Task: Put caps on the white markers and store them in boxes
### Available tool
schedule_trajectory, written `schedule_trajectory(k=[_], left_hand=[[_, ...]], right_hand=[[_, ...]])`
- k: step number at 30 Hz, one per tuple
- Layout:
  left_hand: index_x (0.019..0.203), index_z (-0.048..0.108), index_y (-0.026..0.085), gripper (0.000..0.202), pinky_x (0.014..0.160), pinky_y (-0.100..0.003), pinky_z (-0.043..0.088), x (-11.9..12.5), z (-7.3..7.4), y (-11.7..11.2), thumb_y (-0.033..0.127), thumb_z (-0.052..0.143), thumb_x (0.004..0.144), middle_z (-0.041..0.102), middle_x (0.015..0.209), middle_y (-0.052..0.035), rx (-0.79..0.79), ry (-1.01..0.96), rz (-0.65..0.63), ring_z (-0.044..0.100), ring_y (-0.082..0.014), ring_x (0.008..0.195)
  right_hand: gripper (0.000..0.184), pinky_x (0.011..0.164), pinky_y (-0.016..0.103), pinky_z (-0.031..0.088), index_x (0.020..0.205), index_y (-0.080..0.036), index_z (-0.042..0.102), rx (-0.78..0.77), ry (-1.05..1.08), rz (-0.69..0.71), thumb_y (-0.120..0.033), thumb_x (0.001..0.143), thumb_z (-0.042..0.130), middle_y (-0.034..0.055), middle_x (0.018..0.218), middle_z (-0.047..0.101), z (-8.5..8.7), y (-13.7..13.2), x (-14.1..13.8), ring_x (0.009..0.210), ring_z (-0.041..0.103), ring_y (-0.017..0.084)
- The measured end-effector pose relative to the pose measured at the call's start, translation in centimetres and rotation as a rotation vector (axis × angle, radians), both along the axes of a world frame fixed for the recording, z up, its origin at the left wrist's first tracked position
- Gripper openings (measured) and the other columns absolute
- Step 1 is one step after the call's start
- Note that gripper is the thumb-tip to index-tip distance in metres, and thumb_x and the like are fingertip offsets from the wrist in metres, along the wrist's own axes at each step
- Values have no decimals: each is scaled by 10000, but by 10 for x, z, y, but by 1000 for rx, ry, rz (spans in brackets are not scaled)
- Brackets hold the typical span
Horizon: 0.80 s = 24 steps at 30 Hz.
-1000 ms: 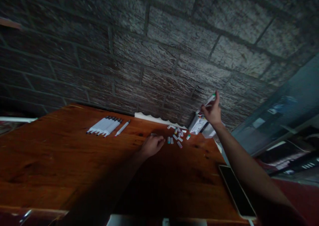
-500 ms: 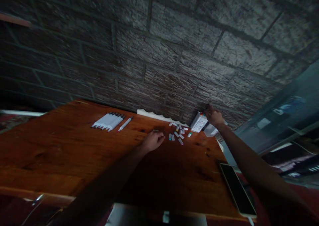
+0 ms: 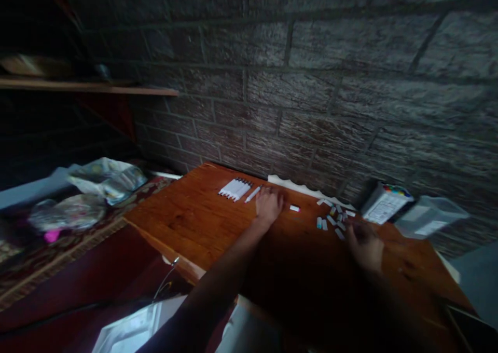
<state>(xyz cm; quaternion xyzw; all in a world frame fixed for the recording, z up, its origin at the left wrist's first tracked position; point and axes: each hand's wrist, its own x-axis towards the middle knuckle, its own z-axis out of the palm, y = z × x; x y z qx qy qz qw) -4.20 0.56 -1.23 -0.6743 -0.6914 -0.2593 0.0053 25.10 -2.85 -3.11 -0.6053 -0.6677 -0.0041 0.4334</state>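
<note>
My left hand [image 3: 268,206] lies palm down on the wooden table [image 3: 187,215], fingers stretched toward a single white marker [image 3: 252,193] and a tight row of several white markers [image 3: 234,188]. One loose cap [image 3: 294,208] lies just right of that hand. My right hand [image 3: 364,245] hovers low over the table, dark and smeared, just in front of a scatter of several small marker caps [image 3: 333,219]. Whether it holds anything cannot be made out. A white box with coloured marker ends [image 3: 385,202] stands at the back right against the wall.
A clear plastic container [image 3: 428,215] lies right of the marker box. A white paper strip [image 3: 295,188] runs along the brick wall [image 3: 311,83]. Crumpled plastic bags [image 3: 105,177] sit on a patterned rug to the left, beneath a wooden shelf [image 3: 89,87].
My right hand left the marker box and dropped to the table beside the caps. My left hand slid left toward the row of markers. The view swung left.
</note>
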Motion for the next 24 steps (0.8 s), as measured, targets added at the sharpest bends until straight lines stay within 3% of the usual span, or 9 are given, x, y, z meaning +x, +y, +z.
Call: schedule_trajectory(k=[2, 5, 9, 12, 17, 21, 24], left_hand=[[1237, 571, 115, 396, 1006, -455, 369, -22, 3, 4, 338, 447, 935, 548, 1263, -197, -82, 36, 158, 450, -331, 1215], [1248, 579, 111, 400, 968, -451, 407, -41, 0, 12, 295, 505, 900, 593, 1189, -210, -194, 66, 208, 495, -344, 1181], [1149, 651, 172, 332, 893, -387, 449, -39, -4, 17, 208, 409, 924, 655, 1072, -172, -218, 93, 132, 606, -293, 1039], [1183, 625, 214, 328, 853, -324, 455, -28, -3, 15, 217, 452, 904, 675, 1072, -124, -221, 110, 32, 634, -253, 991], [1272, 548, 141, 514, 799, -320, 449, -20, 2, 11, 295, 615, 786, 693, 1004, -138, -246, 40, -29, 639, -285, 955], [1029, 660, 166, 275, 806, -306, 449, -20, 1, 14, 324, 592, 814, 690, 916, -99, -287, -23, -146, 641, -257, 907], [1036, 638, 130, 247, 904, -329, 442, -12, -5, 17, 238, 480, 879, 649, 1025, -133, -133, -51, -192, 614, -248, 983]], right_hand=[[471, 669, 312, 473, 870, -149, 702, -10, 2, 82, -553, 869, 460, 110, 852, 680, -5, -2, -4, 722, 630, 206], [457, 704, 301, 470, 886, -161, 706, -33, 16, 124, -558, 864, 479, 95, 876, 680, -3, 2, 0, 742, 628, 189], [430, 734, 280, 469, 950, -177, 705, -118, 28, 136, -541, 867, 492, 83, 920, 682, -6, 9, 3, 773, 628, 171], [361, 758, 267, 463, 994, -197, 690, -208, -49, 120, -496, 851, 549, 79, 1012, 673, -13, 12, 0, 828, 626, 169], [206, 800, 256, 440, 940, -215, 685, -355, -161, 126, -367, 847, 582, 63, 1053, 660, -13, 12, -7, 913, 617, 172], [193, 787, 258, 437, 939, -218, 689, -399, -150, 100, -321, 866, 544, 62, 1050, 658, -9, 9, -10, 901, 624, 173], [202, 780, 250, 445, 973, -210, 692, -354, -117, 98, -305, 845, 567, 74, 1075, 655, -8, 10, -11, 900, 627, 173]])
